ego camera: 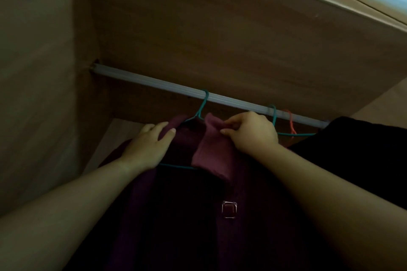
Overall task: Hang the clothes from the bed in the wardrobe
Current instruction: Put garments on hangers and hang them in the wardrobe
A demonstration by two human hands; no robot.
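Inside a wooden wardrobe point(198, 28), a purple garment point(211, 156) hangs from the grey rail point(143, 79) with both hands at its neck.

The garment sits on a teal hanger point(203, 103) whose hook is over the rail, and a small metal buckle point(229, 209) shows lower down its front. The left hand point(149, 145) lies on the garment's left shoulder, fingers nearly straight and thumb spread toward the neck, gripping nothing. The right hand point(253, 134) has its fingers curled and pinches the lighter purple collar flap against the thumb. Just right of that hand a second teal hanger point(273, 114) and an orange hanger point(291, 121) hook on the same rail, beside a black garment point(363, 149).
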